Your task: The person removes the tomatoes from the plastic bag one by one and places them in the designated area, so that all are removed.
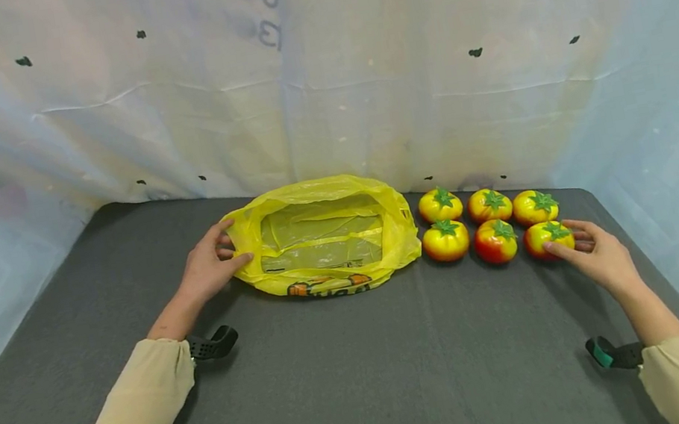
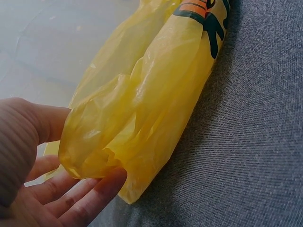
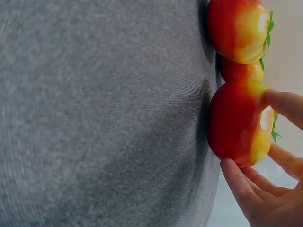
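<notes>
A yellow plastic bag (image 1: 394, 233) lies on the dark table, its mouth spread wide toward the head camera. My left hand (image 1: 209, 261) holds the bag's left end, with the rim between thumb and fingers. In the left wrist view, a fingertip (image 2: 116, 182) lies against the crinkled yellow film (image 2: 156, 94). At the right, my right hand (image 1: 600, 257) grips the front right tomato (image 1: 545, 236), red and yellow with a green leafy top. The right wrist view shows thumb and fingers around this tomato (image 3: 236, 123), which sits low at the table surface.
Several more tomatoes stand in two rows between the bag and my right hand, among them a redder one (image 1: 493, 245) and a back-row one (image 1: 440, 203). Pale plastic sheeting (image 1: 356, 72) rises behind the table (image 1: 353, 369) and along both sides.
</notes>
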`<action>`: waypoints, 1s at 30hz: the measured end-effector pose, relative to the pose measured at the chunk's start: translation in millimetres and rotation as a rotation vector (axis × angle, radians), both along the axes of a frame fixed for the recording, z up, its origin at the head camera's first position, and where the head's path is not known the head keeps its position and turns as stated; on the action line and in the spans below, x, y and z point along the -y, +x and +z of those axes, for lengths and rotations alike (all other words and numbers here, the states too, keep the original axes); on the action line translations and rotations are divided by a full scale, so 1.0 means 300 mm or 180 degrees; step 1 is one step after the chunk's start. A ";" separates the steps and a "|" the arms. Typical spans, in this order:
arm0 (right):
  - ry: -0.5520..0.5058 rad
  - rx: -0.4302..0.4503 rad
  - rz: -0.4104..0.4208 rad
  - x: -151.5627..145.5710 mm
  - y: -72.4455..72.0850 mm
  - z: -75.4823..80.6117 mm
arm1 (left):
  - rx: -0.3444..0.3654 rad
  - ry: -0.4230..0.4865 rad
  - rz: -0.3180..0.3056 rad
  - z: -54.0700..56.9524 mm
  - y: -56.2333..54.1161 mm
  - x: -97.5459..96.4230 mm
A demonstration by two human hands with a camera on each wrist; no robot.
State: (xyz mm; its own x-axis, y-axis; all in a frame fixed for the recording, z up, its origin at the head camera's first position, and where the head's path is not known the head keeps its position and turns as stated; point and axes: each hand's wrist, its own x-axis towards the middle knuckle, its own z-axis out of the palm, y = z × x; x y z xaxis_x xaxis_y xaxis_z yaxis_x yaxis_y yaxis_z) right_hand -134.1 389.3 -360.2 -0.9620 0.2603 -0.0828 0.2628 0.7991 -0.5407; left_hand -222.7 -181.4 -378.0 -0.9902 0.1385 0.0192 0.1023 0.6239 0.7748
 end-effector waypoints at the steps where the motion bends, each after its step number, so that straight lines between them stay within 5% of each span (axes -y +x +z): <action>1: -0.0011 0.0007 0.0002 0.000 0.001 -0.001 | 0.0001 0.0001 0.0000 0.000 0.001 0.000; 30: -0.0002 0.0063 0.0103 0.003 0.006 0.014 | -0.0057 -0.0002 0.0086 0.003 0.016 0.024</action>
